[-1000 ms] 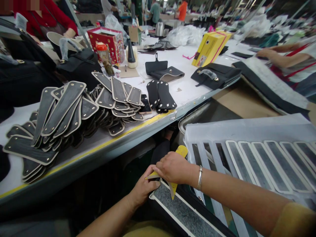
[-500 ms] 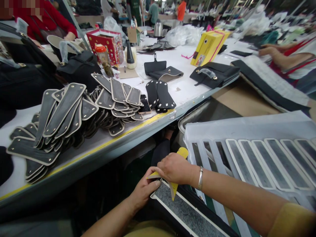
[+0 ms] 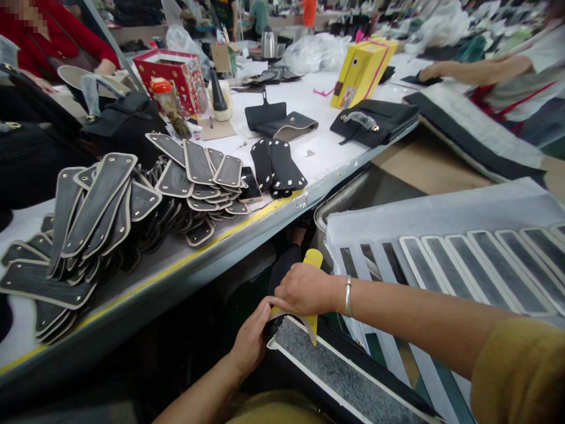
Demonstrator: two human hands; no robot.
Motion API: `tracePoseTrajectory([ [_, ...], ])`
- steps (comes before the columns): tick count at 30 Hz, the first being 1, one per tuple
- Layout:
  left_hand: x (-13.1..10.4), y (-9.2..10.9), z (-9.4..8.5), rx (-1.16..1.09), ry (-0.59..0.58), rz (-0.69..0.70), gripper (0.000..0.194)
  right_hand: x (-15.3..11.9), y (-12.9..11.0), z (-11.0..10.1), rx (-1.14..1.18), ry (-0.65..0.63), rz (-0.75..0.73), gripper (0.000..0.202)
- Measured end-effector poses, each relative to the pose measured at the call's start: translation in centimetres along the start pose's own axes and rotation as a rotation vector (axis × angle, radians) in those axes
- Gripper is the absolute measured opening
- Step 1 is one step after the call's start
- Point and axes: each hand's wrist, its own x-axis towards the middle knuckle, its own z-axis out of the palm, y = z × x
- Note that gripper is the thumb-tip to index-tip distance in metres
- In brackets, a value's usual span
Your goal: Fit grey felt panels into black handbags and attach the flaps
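Note:
A long grey speckled panel with pale edges (image 3: 335, 371) lies along a black bag-like piece (image 3: 375, 356) over my lap. My right hand (image 3: 304, 288), with a silver bangle at its wrist, is closed on a yellow strip (image 3: 313, 259). This thin strip curls under the hand, and its lower end hangs over the panel's far end. My left hand (image 3: 251, 335) is closed around the far end of the black piece, fingertips close to the right hand and the strip. Its grip is partly hidden.
Left, a heap of grey pale-edged pieces with studs (image 3: 101, 206) covers the white table (image 3: 225, 229). Black pieces (image 3: 278, 165), a phone (image 3: 251, 184), a black bag (image 3: 375, 123) and a yellow box (image 3: 364, 70) lie beyond. Pale-edged strips (image 3: 481, 271) rest on a slatted rack. Co-workers sit across.
The view has shifted slightly. My left thumb has come off the panel's end and moved up toward the right hand. My right hand still holds the yellow strip.

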Motion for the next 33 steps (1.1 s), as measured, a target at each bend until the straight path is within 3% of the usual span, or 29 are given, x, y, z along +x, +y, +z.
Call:
tracePoseTrajectory([
  [5,0.1,0.7,0.4,-0.012,-0.026,0.003,0.032,-0.7,-0.3,0.4,0.007,0.009,0.021,0.054],
  [12,0.5,1.7,0.1,0.101,-0.179,0.013,0.031,-2.6,-2.1,1.8,0.056,0.067,0.199,0.051],
  [16,0.4,2.7,0.1,0.143,-0.219,-0.054,0.029,-3.8,-3.8,1.9,0.032,0.069,0.323,0.045],
  [19,0.4,3.3,-0.2,0.084,-0.317,-0.143,0.037,-5.2,-4.5,1.1,0.022,0.022,0.385,0.044],
  [22,1.0,3.3,-0.9,-0.009,-0.378,-0.210,0.043,-7.9,-5.2,-0.2,0.067,-0.035,0.497,0.048],
  [24,1.6,3.1,-1.2,-0.056,-0.367,-0.208,0.043,-10.4,-6.0,-0.9,0.153,0.002,0.634,0.051],
  [28,2.4,2.9,-1.0,-0.081,-0.373,-0.257,0.044,-16.5,-8.2,-0.8,0.387,0.207,1.010,0.053],
  [33,2.0,3.3,-0.3,0.148,-0.367,-0.213,0.040,-24.1,-11.9,2.6,0.560,0.533,1.426,0.054],
])
